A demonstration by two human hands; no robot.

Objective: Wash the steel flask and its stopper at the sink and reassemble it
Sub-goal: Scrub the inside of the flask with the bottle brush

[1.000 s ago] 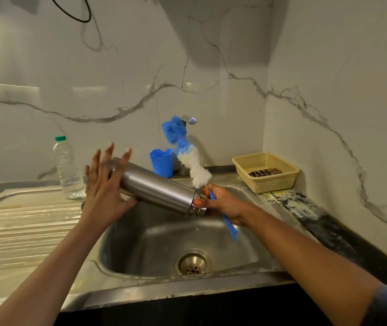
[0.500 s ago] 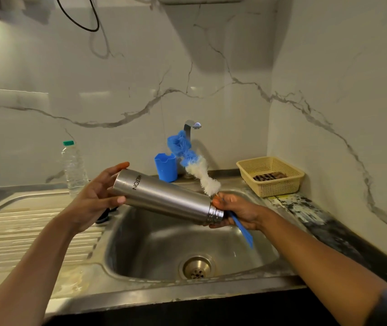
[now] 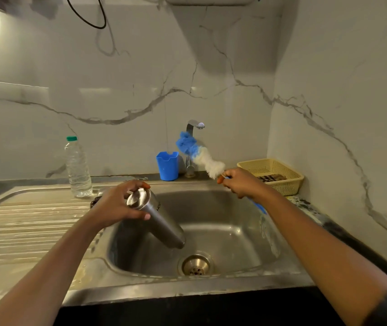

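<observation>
The smooth steel flask point(image 3: 158, 220) tilts mouth-down over the sink point(image 3: 230, 234), near its left edge. The left hand point(image 3: 117, 204) wraps its base. The right hand point(image 3: 240, 182) is closed around 1 fluffy blue-and-white bottle brush point(image 3: 199, 156).

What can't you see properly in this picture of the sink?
- Flask mouth: head view, tipped down into the sink, facing away.
- Dark object behind left hand: mostly covered.
- Brush handle: partly inside right hand.
- Basket contents: too small.
</observation>
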